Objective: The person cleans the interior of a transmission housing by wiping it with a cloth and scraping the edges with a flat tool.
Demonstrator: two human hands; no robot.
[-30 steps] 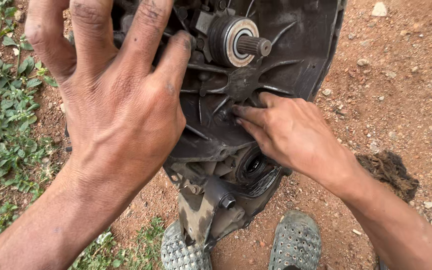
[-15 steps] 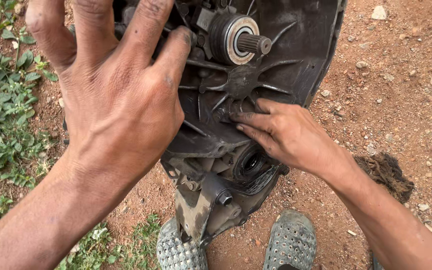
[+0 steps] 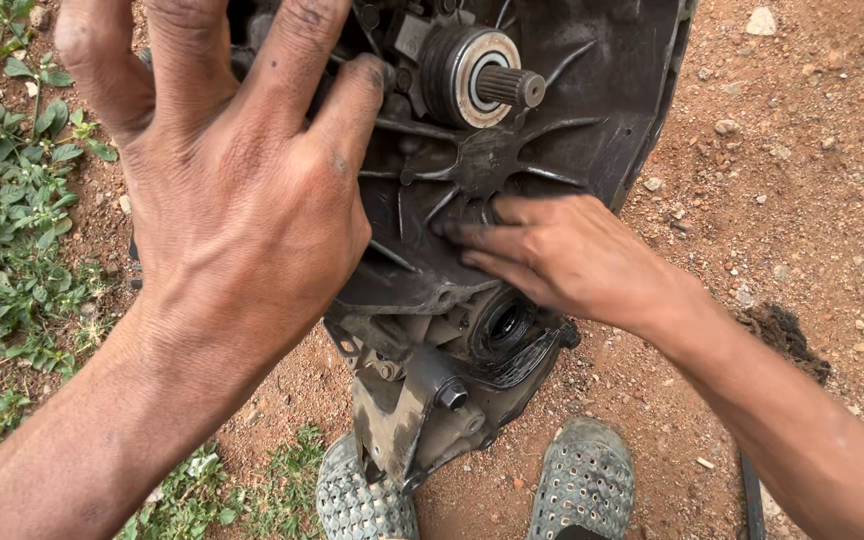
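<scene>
Head view, the only one. A dark, greasy metal housing (image 3: 552, 150) stands upright on red dirt (image 3: 802, 180), its lower end between two perforated rubber shoes (image 3: 582, 480), probably wedged there to keep it from tipping. Left hand (image 3: 242, 200) is spread wide over the housing's upper left edge, fingers (image 3: 352, 95) splayed and pressed against the casting rather than wrapped round anything; it looks like a bracing grip, steadying the part while the other hand works. Whether the fingertips hook over a rim, cannot tell; the palm hides it. Right hand (image 3: 562, 255) lies flat on the ribbed inner face, fingers together and nearly straight, tips pushed into the recess where the ribs (image 3: 472, 170) meet; nothing visible held between them. Above it a splined shaft (image 3: 512, 87) juts from a round bearing collar (image 3: 462, 72). Below the right hand, a round opening with a dark seal (image 3: 500, 325), and a bolt head (image 3: 452, 395) on the lower bracket. Weeds (image 3: 12, 230) at left, small stones scattered at right. Against the earlier frames: both hands stay in nearly the same places, the right hand's fingertips have crept slightly up and left along the ribs, and the housing has not shifted.
</scene>
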